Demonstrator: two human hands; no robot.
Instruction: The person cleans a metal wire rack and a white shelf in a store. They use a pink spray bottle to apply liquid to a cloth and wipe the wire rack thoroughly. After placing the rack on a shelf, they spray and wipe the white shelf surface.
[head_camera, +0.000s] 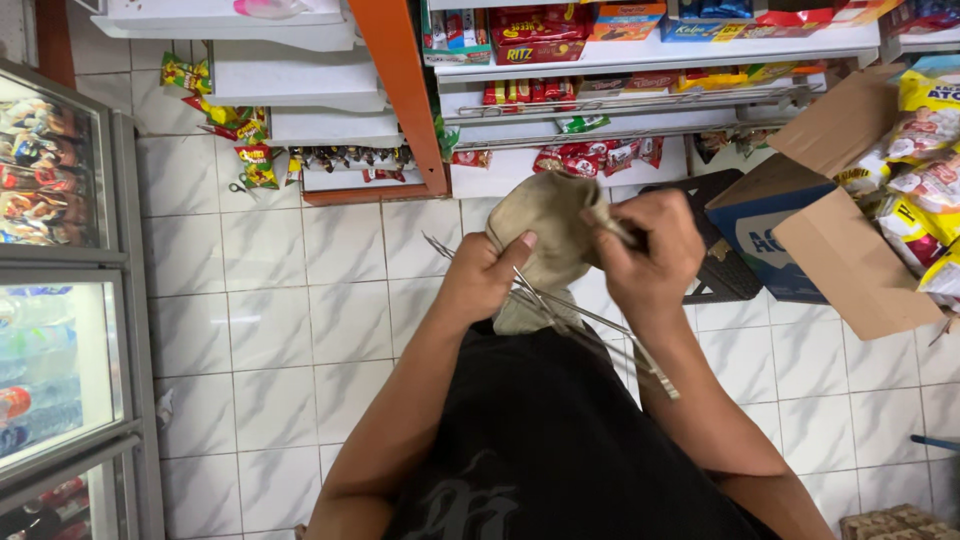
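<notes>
**Two hands, one cloth, a bundle of wire hooks**

Two bare hands work together at chest height over the white tiled floor (270, 320). Far left stands a glass-door cooler (60, 300), well apart from the work. The left hand (480, 280) is closed around the lower part of a beige cloth (545, 225), its thumb pressed up against the fabric, and it seems also to steady the thin metal display hooks (590, 330) that slant down to the right across the black shirt. The right hand (650, 250) is clenched over the cloth's upper right corner, where the rods pass under its fingers; how many rods it pinches I cannot tell. To wipe well, the judgement is to keep the rods bunched tight and draw the cloth along their length, not across, with the loose ends pointed away from the body. Right of the hands lie a dark plastic crate (725, 270) and an open cardboard box (830, 250) of snack bags.
</notes>
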